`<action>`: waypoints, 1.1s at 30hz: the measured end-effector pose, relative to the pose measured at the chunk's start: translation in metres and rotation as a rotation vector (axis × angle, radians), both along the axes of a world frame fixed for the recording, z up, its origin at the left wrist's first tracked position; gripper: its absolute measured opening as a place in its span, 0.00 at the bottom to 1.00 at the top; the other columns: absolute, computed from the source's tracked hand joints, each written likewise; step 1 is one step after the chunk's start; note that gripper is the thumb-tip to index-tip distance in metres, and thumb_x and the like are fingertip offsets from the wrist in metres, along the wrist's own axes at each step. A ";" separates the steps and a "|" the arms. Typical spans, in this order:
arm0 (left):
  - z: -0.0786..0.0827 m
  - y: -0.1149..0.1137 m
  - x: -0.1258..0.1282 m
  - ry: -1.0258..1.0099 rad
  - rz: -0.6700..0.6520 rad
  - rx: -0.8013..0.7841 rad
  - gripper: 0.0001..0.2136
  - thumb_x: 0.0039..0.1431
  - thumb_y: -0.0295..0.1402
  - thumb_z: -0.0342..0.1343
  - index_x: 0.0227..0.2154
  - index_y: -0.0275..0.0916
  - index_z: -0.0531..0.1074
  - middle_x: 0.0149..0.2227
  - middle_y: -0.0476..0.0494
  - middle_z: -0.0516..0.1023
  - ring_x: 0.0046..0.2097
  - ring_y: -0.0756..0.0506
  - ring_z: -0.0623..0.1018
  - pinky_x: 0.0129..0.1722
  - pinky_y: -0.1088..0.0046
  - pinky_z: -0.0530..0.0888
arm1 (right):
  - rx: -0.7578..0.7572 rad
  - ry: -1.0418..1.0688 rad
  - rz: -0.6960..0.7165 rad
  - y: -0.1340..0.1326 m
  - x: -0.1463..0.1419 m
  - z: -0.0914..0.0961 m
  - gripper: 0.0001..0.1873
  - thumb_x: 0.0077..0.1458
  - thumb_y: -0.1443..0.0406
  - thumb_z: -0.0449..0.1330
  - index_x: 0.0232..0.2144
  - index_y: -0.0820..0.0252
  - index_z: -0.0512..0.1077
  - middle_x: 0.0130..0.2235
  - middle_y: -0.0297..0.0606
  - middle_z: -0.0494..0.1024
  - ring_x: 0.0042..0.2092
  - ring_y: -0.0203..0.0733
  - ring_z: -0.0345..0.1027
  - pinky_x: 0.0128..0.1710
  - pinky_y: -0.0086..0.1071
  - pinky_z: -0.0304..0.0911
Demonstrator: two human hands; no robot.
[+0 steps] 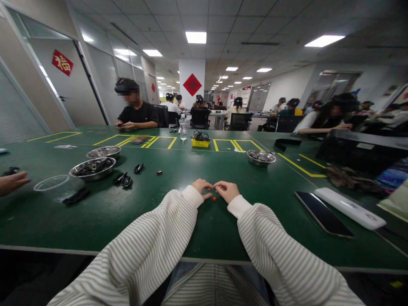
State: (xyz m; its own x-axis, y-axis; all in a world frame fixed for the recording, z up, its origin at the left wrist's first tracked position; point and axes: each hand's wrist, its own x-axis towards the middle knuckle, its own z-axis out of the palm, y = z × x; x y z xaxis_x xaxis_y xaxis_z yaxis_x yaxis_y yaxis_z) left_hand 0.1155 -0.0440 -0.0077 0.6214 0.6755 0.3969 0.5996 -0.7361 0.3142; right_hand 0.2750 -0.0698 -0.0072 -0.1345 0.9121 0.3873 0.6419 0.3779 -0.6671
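My left hand (202, 188) is over the green table with its thumb and forefinger apart, and I see nothing held between them. Its forefinger meets the fingertips of my right hand (227, 192). The right hand's fingers are curled and pinched together; whatever they hold, if anything, is too small to make out. Just below the meeting fingertips, a small orange-red piece (214, 198) lies on the table. Farther off to the left is another small red piece (160, 172), with dark metal on it.
Black parts (123, 180) and metal bowls (92, 168) stand to the left, beside a clear plastic tub (57, 189). Another person's hand (14, 182) reaches in there. At right lie a phone (323, 213) and a white device (349, 208); a metal bowl (261, 158) stands farther back.
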 end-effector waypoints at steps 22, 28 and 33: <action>-0.001 0.073 -0.129 0.311 0.875 -0.270 0.13 0.44 0.28 0.49 0.35 0.47 0.69 0.42 0.46 0.64 0.44 0.44 0.64 0.40 0.73 0.62 | -0.166 -0.254 0.332 0.002 0.014 -0.002 0.12 0.37 0.63 0.58 0.27 0.63 0.73 0.19 0.32 0.69 0.19 0.27 0.55 0.20 0.21 0.51; -0.006 0.069 -0.113 0.239 0.708 -0.148 0.17 0.45 0.24 0.47 0.39 0.44 0.66 0.41 0.49 0.64 0.40 0.51 0.67 0.41 0.81 0.62 | -0.184 -0.232 0.364 0.004 0.013 -0.002 0.15 0.34 0.63 0.60 0.29 0.63 0.73 0.22 0.33 0.71 0.20 0.27 0.55 0.21 0.22 0.53; -0.004 0.059 -0.096 0.237 0.798 -0.136 0.18 0.45 0.34 0.50 0.42 0.38 0.63 0.43 0.42 0.63 0.43 0.46 0.66 0.43 0.76 0.62 | -0.186 -0.231 0.392 0.004 0.013 -0.002 0.13 0.36 0.64 0.59 0.29 0.63 0.73 0.23 0.34 0.71 0.21 0.27 0.56 0.21 0.22 0.53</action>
